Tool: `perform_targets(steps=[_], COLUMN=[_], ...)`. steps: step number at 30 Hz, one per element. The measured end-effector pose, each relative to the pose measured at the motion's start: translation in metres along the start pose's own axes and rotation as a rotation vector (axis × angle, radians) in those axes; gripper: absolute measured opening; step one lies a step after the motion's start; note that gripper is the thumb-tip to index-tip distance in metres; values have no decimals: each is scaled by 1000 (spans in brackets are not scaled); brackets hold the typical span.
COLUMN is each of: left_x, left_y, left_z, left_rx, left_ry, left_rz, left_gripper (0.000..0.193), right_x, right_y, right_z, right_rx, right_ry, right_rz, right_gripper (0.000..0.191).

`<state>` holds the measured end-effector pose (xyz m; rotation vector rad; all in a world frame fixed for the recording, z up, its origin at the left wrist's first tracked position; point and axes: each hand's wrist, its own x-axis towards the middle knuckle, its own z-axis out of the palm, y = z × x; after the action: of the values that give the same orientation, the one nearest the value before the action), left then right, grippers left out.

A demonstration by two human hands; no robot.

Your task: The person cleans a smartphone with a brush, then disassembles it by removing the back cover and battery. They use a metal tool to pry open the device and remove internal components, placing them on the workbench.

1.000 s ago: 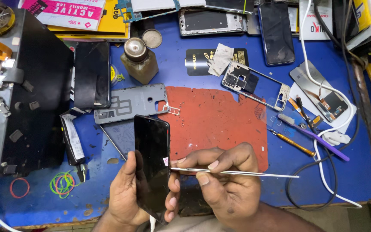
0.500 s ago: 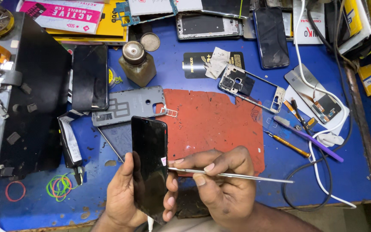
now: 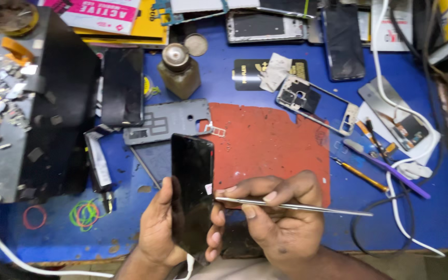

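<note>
Two hands: both work low in the view, over the near edge of a blue bench top (image 3: 265, 57).
Left hand (image 3: 156, 228): cupped around a black phone (image 3: 192, 192), thumb on its left edge and fingertips curling round its right edge; the grip is closed on it.
Phone: a slim, glossy black slab with rounded corners, held upright on its long axis just above the bench.
Right hand (image 3: 281, 218): pinches thin metal tweezers (image 3: 291, 206) between thumb and forefinger, clenched on them.
Tweezers: smooth, silvery, long and narrow, lying nearly level, one end at the phone's right edge, the other pointing right.
Red mat (image 3: 265, 140): flat, matte, ragged-edged sheet under and behind the hands.
Grey plate (image 3: 164, 122): dull rectangular panel with cut-outs, just beyond the phone.
Bottle (image 3: 179, 70): small, brownish, with a round metal cap, well apart.
Rubber bands (image 3: 84, 213): thin green loops left of the left hand.
</note>
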<state>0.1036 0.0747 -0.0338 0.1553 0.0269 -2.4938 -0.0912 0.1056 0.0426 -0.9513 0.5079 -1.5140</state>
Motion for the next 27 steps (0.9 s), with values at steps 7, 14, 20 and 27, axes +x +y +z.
perform_targets(steps=[7,14,20,27], left_x=[0,0,0,0], left_y=[-2,-2,-2,-2], left_z=[-1,-2,-3,-3], left_rx=[-18,-29,-18,12], left_ry=[-51,-46,-48,-52], left_rz=[34,48,46,48], left_gripper=[81,81,81,81], right_x=[1,2,2,0], right_y=[3,4,6,6], right_z=[4,2,1,1], right_rx=[46,-3,8,24], right_ry=[18,-54,-62,-65], right_rz=[7,-10,-13,-28], right_gripper=[28,27,25,24])
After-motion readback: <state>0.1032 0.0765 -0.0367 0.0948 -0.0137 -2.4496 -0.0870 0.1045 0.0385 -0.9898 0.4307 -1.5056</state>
